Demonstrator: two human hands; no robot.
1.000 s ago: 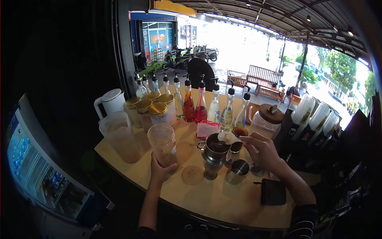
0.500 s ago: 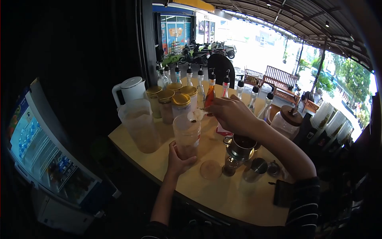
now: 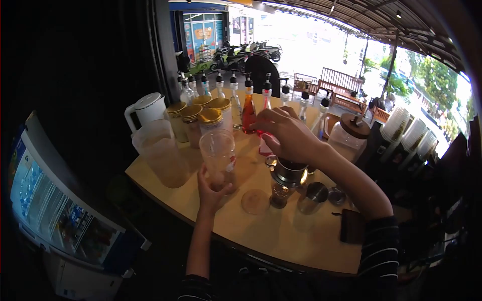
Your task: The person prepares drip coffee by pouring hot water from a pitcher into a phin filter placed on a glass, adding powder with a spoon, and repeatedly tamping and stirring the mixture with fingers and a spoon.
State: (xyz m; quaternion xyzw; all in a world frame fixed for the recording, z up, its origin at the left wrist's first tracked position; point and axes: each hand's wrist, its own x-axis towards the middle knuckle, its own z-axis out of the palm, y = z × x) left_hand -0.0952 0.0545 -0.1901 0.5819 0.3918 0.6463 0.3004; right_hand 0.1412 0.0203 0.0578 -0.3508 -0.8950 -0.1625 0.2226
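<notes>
My left hand (image 3: 213,193) is wrapped round the lower part of a clear plastic jar (image 3: 218,148) standing without a lid. A pale shape, perhaps the spoon, shows low inside it. My right hand (image 3: 286,133) hovers to the right of the jar, above a metal filter (image 3: 289,173), with fingers curved and apart and nothing visible between them. The filter sits on a glass (image 3: 279,195) and has dark contents. A round lid (image 3: 255,200) lies flat near the jar. Right of the glass are a steel cup (image 3: 314,197) and a small metal piece (image 3: 336,195).
Gold-lidded jars (image 3: 211,117), pump bottles (image 3: 249,110) and a pink packet (image 3: 266,145) stand behind. At left are a plastic pitcher (image 3: 163,160) and white kettle (image 3: 150,108). A wooden-lidded jar (image 3: 351,138), stacked cups (image 3: 396,123) and a dark pouch (image 3: 352,226) are at right.
My right hand moved left from the filter with the white spoon to the jar, then back rightward without the spoon showing in it. My left hand kept hold of the jar.
</notes>
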